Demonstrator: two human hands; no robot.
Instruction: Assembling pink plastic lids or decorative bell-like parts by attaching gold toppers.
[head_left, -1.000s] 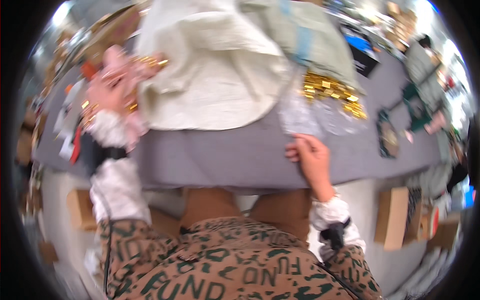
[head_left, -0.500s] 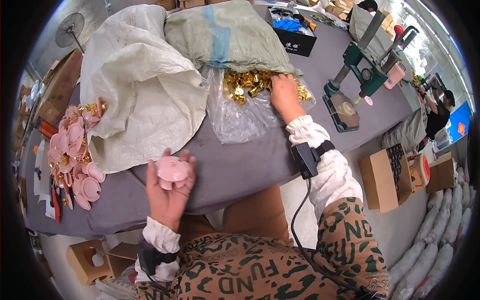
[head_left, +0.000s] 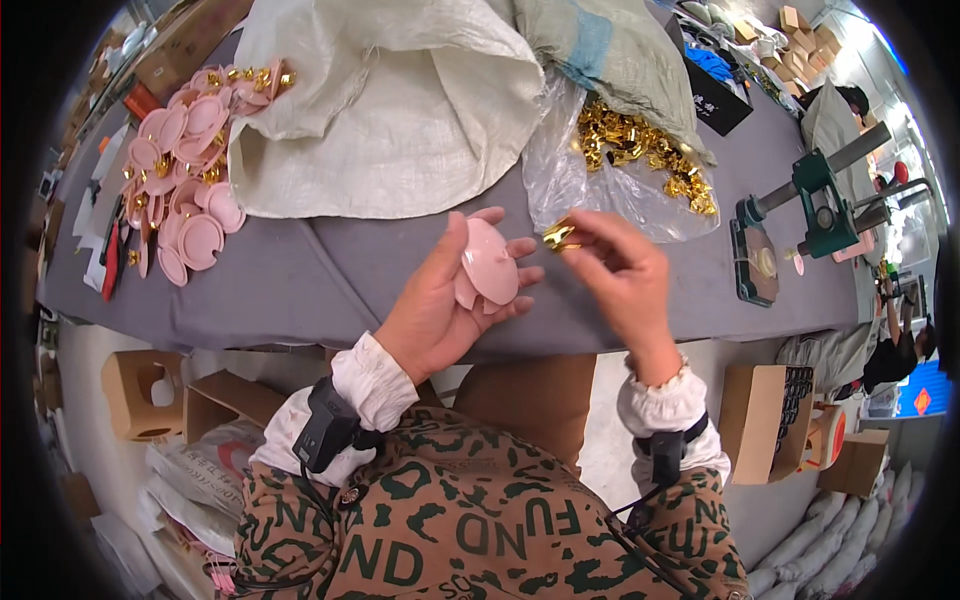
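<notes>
A glossy pink plastic lid-like piece [head_left: 490,258] rests tilted in my left hand [head_left: 425,315], the thumb along its edge and the fingers behind it. Another pink edge shows underneath, so it may be more than one. My right hand [head_left: 632,290] pinches a small shiny gold metal piece [head_left: 558,236] between thumb and fingers, just right of the pink piece and apart from it. Beyond that hand, loose gold pieces [head_left: 640,145] lie on a clear plastic bag [head_left: 562,185]. Pink pieces, some with gold parts on them, form a pile [head_left: 185,175] at the left.
A white woven sack [head_left: 390,130] lies across the grey-covered table [head_left: 330,270], with a greenish sack [head_left: 640,70] behind the gold pieces. At the right stands a green hand press [head_left: 822,195]. A carton [head_left: 755,425] of black items sits on the floor.
My right hand has left the gold pieces with one pinched in its fingers and come near my left hand. The left hand has tilted the pink piece. The view has shifted right.
</notes>
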